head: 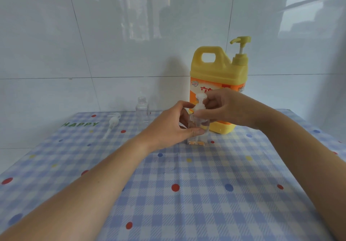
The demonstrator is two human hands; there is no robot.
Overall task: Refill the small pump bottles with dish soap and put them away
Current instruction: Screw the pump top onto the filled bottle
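Your left hand (168, 126) closes its grip round the small clear plastic pump bottle (196, 139), which is upright and seems to rest on the blue checked tabletop (206, 194). Just above that grip, your right hand (224, 108) pinches the bottle's white pump head (201, 98). Only a thin orange trace shows at the bottle's base, so I judge you are unscrewing it. Next, twist the head and lift it clear. Close behind your grip stands the large yellow dish-soap jug (219, 68). Well to its left a second clear bottle (142, 108) stands open and seemingly empty, its loose white pump (112, 122) lying nearby.

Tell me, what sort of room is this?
Probably a home kitchen or utility corner: glossy white wall tiles, a checked tablecloth, and a big yellow dish soap jug.
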